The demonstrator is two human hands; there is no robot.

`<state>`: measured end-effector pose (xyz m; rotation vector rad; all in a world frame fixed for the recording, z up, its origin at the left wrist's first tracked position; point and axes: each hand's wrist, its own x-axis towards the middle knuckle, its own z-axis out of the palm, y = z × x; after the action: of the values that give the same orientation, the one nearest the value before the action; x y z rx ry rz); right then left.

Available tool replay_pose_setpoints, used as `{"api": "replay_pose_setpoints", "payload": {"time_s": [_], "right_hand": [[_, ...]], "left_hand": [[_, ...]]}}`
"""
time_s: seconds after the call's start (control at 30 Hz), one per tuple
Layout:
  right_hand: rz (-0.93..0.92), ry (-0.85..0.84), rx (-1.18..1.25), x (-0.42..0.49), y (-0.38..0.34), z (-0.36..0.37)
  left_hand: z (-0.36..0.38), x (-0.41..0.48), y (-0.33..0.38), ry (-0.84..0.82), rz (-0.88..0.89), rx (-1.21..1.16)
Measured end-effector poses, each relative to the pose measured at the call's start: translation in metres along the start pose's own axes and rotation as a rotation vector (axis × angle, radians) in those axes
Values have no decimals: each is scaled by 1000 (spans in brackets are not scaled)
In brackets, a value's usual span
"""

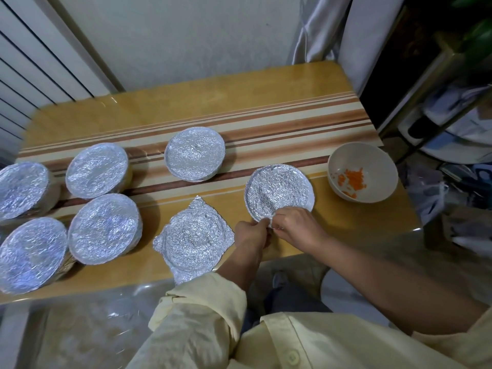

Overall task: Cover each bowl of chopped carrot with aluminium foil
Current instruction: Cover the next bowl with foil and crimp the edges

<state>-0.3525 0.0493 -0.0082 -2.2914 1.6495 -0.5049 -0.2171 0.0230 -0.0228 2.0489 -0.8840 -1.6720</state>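
Observation:
A round, crinkled foil sheet (279,190) lies tilted on the wooden table (159,113), right of centre. My left hand (251,235) and my right hand (295,226) both pinch its near edge, fingertips almost meeting. To its right stands an uncovered beige bowl (343,158) with a little chopped carrot (352,179) at its bottom. A loose foil sheet (194,238), moulded round with its square corners sticking out, lies at the table's front edge, left of my hands. Several foil-covered bowls (103,226) stand on the left, and one (195,153) at the centre back.
The table's right end meets a dark shelf unit (431,107) holding household items. A plastic bag (426,193) hangs past the right edge. A wall and a curtain (314,30) stand behind the table. Clear plastic sheeting (93,328) covers the near foreground.

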Motion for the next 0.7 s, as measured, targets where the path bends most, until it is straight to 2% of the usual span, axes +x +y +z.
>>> {"api": "replay_pose_setpoints", "payload": {"time_s": [0.17,0.27,0.33,0.37,0.43,0.57,0.63,0.7], "right_hand": [[48,-48,45,4,-4,5],[89,-192,110,8,-8,3],[95,-228,155,9,-7,1],[101,-196,172,9,-6,-1],[179,-9,234,9,1,-6],[562,419,411,4,26,-11],[730,506,539,5,36,-7],[813,435,695,4,40,-1]], "left_hand": [[3,25,-10,-29,98,131],[-11,28,-5,-47,124,263],[-24,16,9,-74,155,347],[-30,14,13,-89,170,396],[-44,10,22,-107,204,498],[-62,10,28,-15,256,686],[-60,8,24,65,281,661],[-51,11,17,95,284,446]]}}
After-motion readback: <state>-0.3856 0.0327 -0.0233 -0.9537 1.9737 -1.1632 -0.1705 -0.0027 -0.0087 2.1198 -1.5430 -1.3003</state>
